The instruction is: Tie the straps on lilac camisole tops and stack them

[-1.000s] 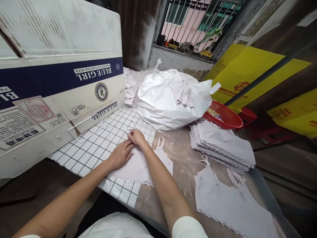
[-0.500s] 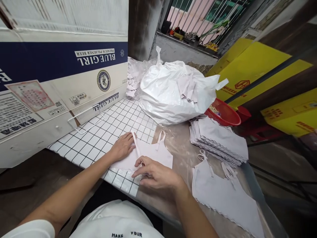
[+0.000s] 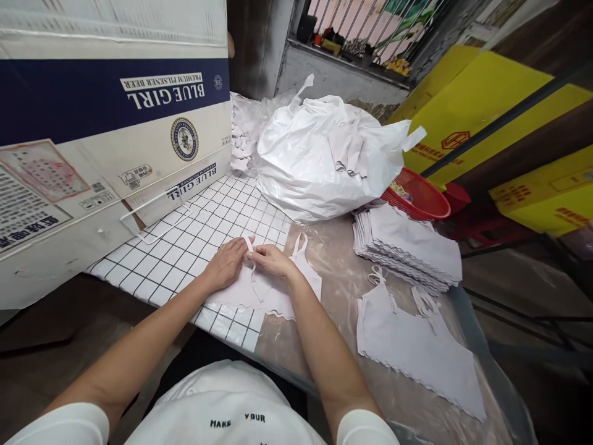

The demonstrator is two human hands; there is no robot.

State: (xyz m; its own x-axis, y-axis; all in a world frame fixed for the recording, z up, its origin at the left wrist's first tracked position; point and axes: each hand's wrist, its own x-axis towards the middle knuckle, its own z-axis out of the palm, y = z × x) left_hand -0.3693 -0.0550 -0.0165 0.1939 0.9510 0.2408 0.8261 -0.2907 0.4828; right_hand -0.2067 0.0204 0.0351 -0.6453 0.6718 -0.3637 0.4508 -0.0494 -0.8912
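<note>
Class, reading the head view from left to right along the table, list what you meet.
Large cardboard beer box with a blue band → white grid-patterned mat → left hand → right hand, pinching a thin white strap → flat white scallop-edged top → yellow cardboard box.

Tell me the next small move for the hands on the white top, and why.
Likely fold the strap down onto the white top. The left hand and right hand meet at its upper end, the other strap lies untouched, and the tops to the right have bundled straps.
</note>
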